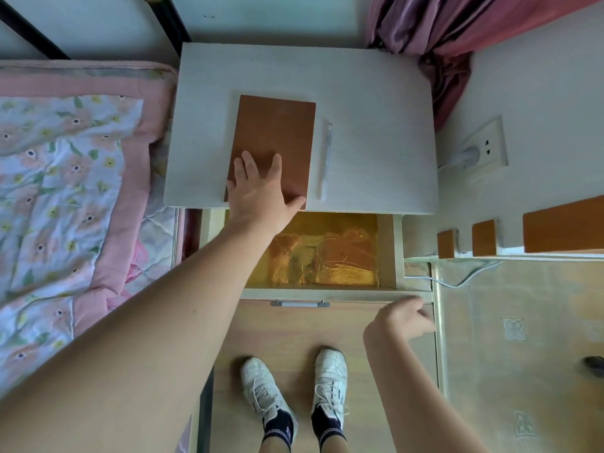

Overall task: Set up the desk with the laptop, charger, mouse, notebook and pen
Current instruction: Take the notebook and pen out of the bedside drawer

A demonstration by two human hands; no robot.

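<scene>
On desk [376, 125], flat brown notebook [277, 132]

We find no readable text, label, brand or number anywhere; the brown notebook [273, 142] cover on the desk [376, 125] is plain.

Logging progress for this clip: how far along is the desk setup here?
Done: the notebook and pen lie side by side on the desk. In hand: the left hand rests flat on the notebook; the right hand is blurred beside the open drawer. Left: laptop, charger and mouse, none on the desk.
</scene>
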